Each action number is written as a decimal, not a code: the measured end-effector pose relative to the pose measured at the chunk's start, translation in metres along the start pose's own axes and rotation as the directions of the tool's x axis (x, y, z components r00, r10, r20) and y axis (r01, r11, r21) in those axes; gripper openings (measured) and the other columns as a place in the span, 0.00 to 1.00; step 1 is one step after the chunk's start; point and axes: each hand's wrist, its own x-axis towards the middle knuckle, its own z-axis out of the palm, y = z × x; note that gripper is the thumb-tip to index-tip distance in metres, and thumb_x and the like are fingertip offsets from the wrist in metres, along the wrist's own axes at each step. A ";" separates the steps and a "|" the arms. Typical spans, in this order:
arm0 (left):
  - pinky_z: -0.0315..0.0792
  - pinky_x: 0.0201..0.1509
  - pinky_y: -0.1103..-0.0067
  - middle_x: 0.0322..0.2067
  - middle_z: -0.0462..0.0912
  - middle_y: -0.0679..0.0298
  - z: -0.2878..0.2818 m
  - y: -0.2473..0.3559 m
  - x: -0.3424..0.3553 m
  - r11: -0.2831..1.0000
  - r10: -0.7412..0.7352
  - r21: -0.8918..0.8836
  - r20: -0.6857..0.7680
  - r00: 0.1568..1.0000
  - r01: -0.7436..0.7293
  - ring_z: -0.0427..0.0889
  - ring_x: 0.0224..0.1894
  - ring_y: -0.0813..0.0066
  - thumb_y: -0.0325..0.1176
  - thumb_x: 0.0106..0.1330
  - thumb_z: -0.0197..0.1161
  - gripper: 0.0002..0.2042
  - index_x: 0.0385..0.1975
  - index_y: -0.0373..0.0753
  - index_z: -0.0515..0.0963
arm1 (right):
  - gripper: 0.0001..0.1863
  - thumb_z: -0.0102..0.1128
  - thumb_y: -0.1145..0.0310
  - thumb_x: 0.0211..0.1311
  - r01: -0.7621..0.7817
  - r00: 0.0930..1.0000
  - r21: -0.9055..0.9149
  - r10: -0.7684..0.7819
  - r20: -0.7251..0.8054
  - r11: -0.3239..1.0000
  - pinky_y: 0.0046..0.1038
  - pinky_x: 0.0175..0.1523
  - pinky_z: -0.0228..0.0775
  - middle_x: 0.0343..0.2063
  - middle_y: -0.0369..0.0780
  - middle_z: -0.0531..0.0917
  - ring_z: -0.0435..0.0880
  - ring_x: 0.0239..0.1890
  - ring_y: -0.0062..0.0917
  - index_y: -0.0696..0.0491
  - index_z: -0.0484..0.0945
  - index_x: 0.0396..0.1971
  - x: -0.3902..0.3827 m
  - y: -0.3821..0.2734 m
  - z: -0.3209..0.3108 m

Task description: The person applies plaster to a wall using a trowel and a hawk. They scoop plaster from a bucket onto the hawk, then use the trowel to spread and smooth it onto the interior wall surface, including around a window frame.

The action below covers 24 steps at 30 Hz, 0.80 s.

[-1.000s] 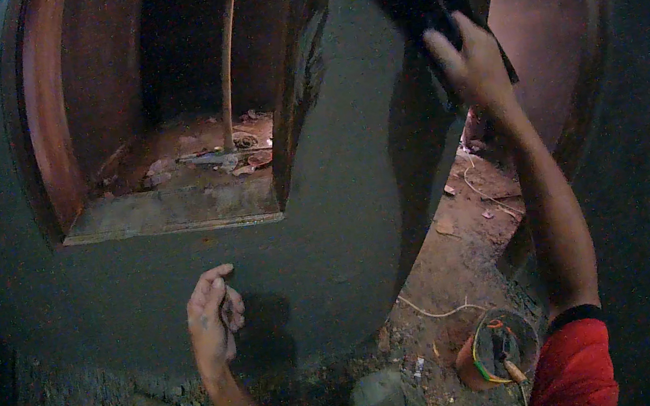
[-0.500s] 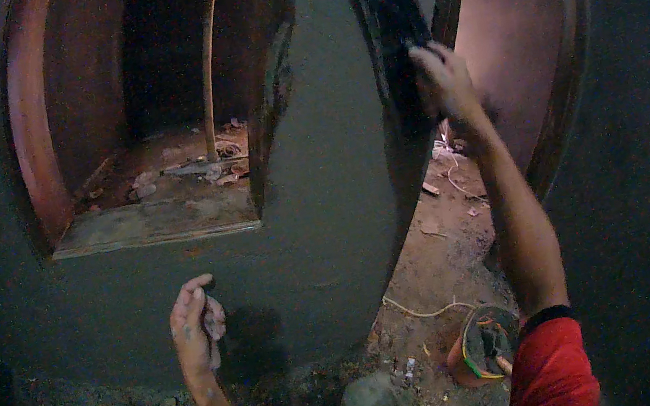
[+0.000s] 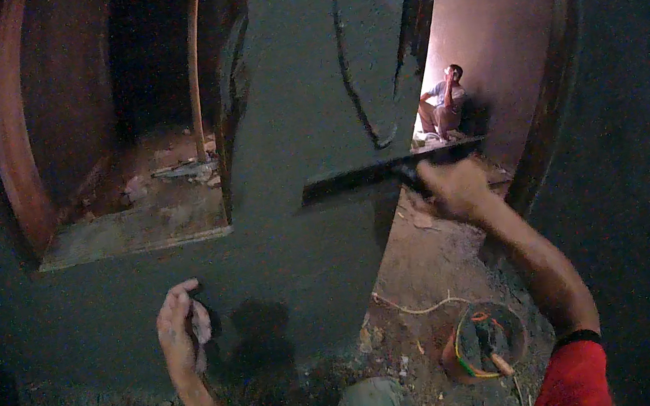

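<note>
My right hand (image 3: 459, 188) grips a long, dark plastering float (image 3: 359, 178) by its handle. Its flat blade is turned nearly edge-on and lies roughly level, in front of the strip of grey plastered wall (image 3: 290, 89) and the doorway. A raised, wavy ridge of wet plaster (image 3: 355, 96) runs down that strip above the float. Lower left, my left hand (image 3: 181, 323) is held up close to the wall below the window opening, loosely curved, its index finger stretched out and nothing visible in it.
An orange bucket (image 3: 456, 356) with a wooden-handled tool inside stands on the dirt floor at lower right. Left is a window opening (image 3: 137, 248) with rubble beyond its sill. Through the doorway, a person (image 3: 444, 103) sits against the far wall. A pale cable (image 3: 418, 310) crosses the ground.
My right hand has brought the float down off the upper wall and turned it from upright to nearly level. A ridge of plaster shows there now. The seated person has come into view.
</note>
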 end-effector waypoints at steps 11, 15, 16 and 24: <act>0.60 0.17 0.86 0.17 0.75 0.68 -0.008 0.054 0.019 0.967 -0.245 0.087 0.076 0.967 0.238 0.68 0.15 0.85 0.38 0.74 0.52 0.13 0.47 0.36 0.76 | 0.22 0.60 0.52 0.62 -0.040 0.952 -0.007 0.036 -0.303 0.999 0.48 0.32 0.73 0.22 0.49 0.81 0.82 0.27 0.49 0.53 0.69 0.44 0.178 0.070 -0.171; 0.61 0.19 0.85 0.19 0.77 0.68 0.032 0.093 0.013 0.835 -0.544 0.135 0.067 0.836 0.533 0.70 0.17 0.84 0.39 0.73 0.53 0.13 0.46 0.38 0.78 | 0.20 0.61 0.56 0.62 0.045 0.942 0.289 0.055 -0.331 0.956 0.46 0.34 0.74 0.25 0.51 0.83 0.83 0.27 0.49 0.56 0.73 0.46 0.240 0.146 -0.231; 0.61 0.20 0.85 0.20 0.77 0.68 0.030 0.107 0.007 0.795 -0.600 0.153 0.053 0.798 0.588 0.70 0.18 0.83 0.38 0.73 0.53 0.13 0.47 0.38 0.78 | 0.20 0.61 0.57 0.62 0.032 0.935 0.405 0.116 -0.336 0.914 0.46 0.34 0.74 0.25 0.51 0.83 0.83 0.27 0.50 0.56 0.73 0.45 0.255 0.153 -0.237; 0.63 0.22 0.84 0.21 0.78 0.68 0.053 0.243 -0.023 0.521 -0.848 0.118 -0.039 0.529 0.845 0.73 0.21 0.81 0.40 0.73 0.54 0.14 0.48 0.39 0.78 | 0.17 0.66 0.65 0.57 -0.024 0.997 0.221 0.006 0.083 0.975 0.33 0.33 0.75 0.25 0.53 0.81 0.83 0.25 0.41 0.54 0.78 0.45 0.271 0.146 -0.263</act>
